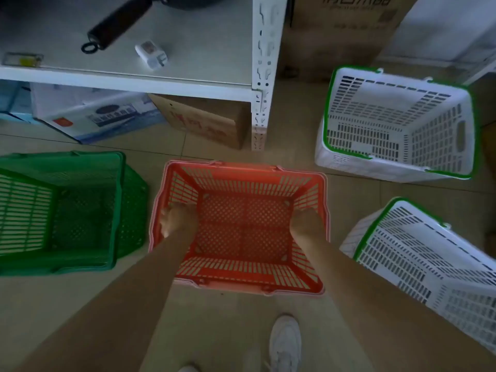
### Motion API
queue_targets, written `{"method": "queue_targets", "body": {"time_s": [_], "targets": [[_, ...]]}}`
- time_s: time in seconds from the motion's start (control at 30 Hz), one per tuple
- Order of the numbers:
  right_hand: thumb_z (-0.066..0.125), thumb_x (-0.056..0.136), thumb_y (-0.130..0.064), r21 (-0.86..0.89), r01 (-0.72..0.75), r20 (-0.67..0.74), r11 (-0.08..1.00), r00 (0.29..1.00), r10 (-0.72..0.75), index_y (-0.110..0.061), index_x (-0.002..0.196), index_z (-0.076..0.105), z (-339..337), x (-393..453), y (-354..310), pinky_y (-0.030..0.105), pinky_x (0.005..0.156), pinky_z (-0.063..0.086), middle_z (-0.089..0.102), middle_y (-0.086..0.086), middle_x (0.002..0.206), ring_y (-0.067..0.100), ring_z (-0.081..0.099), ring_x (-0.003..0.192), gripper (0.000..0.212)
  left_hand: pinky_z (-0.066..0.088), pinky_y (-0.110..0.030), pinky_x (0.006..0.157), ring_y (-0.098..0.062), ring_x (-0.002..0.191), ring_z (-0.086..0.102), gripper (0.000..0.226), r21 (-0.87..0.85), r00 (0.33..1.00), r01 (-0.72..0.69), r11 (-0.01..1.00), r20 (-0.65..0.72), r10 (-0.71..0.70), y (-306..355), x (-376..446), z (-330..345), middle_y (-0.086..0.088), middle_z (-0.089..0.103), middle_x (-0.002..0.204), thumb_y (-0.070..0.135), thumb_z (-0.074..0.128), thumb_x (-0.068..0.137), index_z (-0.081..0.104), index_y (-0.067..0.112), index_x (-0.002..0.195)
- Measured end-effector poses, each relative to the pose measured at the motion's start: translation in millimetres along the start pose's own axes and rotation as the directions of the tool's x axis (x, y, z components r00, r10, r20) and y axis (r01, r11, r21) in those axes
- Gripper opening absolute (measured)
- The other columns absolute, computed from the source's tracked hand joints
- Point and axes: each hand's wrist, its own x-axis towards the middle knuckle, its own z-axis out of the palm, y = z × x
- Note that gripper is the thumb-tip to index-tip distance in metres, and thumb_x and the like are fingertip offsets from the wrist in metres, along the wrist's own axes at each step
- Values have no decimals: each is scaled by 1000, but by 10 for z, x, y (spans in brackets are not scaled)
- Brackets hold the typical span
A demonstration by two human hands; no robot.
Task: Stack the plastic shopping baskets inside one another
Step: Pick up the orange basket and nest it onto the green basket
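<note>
Upright red basket [241,226] centre, green basket [61,213] left, two green-rimmed white baskets [397,122] [434,267] right.

I note perforated, matt plastic in the red basket [239,226], green basket [61,210] and white baskets [397,122], white-painted metal shelving [264,76], plain cardboard boxes [341,30], and smooth floor tiles [228,326].

Only 1 view: head-worn, wide-angle, looking steeply down and forward from close above the red slotted plastic basket [241,226] at frame centre. Beyond that basket, a white metal shelf unit [264,76]; nearer than it, a white shoe [284,342] at the bottom edge.
</note>
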Motion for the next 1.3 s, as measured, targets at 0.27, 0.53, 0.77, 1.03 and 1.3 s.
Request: {"method": "queue_targets", "body": {"time_s": [0.27,0.53,0.77,1.03,1.3], "targets": [[42,95,-24,-125,-71,-357,990,934,22,1,129,45,-35,114,222,43,95,43,47,20,132,35,51,116,42,30,-55,114,-43,141,30,60,-19,971,1,1000,-240,-5,-223,228,10,-18,23,160,31,45,98,30,9,152],[40,97,-14,-29,-176,-40,984,984,174,-1,135,44,10,288,414,30,81,43,47,24,134,38,48,122,41,26,-52,117,-44,142,31,66,-61,977,53,997,-203,-64,-300,411,124,-23,28,158,33,43,100,20,6,155],[34,97,-15,-135,-210,-72,968,977,202,1,140,37,137,368,496,41,104,36,35,24,144,39,43,127,46,43,-54,104,-46,127,51,59,-92,964,207,974,-153,-219,-497,651,125,-26,50,142,41,42,99,38,-1,140],[29,99,-12,-388,-86,-99,918,994,51,0,130,51,79,344,418,41,104,41,37,29,137,38,48,118,40,48,-52,100,-46,120,56,54,-201,950,244,949,-148,-275,-583,616,91,-27,57,134,37,40,99,45,-3,135],[30,100,-13,-361,-43,-80,932,997,15,7,110,50,-106,111,151,46,103,43,41,28,130,42,48,117,30,47,-54,99,-44,117,58,54,-250,930,282,926,-167,-328,-658,403,-177,-25,60,129,40,38,98,51,-2,129]]}}
